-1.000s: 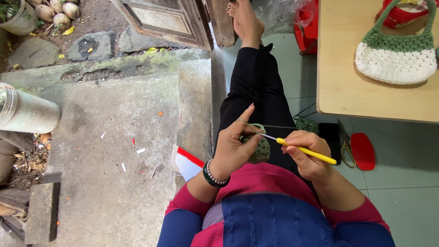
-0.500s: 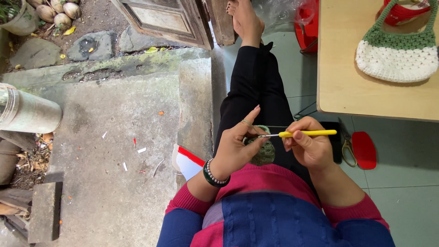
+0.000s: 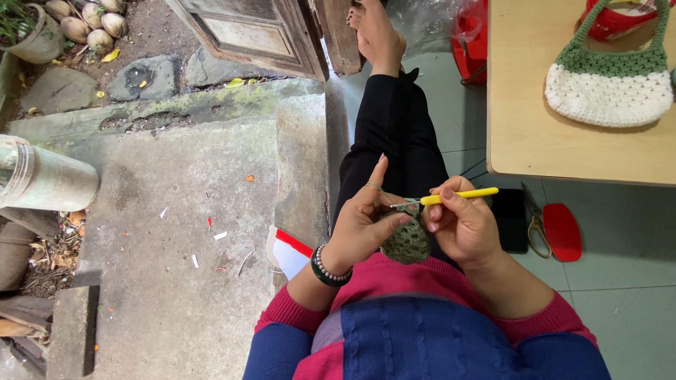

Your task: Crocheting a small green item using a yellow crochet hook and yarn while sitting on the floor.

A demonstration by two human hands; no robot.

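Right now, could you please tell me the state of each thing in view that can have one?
Left hand: pinching the green crochet piece, forefinger raised.
Right hand: gripping the yellow crochet hook, held about level, tip at the piece.
Green crochet piece: small, round, part made.
Green and white crochet bag: lying flat on the wooden table.
Scissors: on the floor, shut.

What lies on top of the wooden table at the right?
On the wooden table lies a green-and-white crocheted bag. Behind it a red object shows only partly; the frame edge cuts off the rest.
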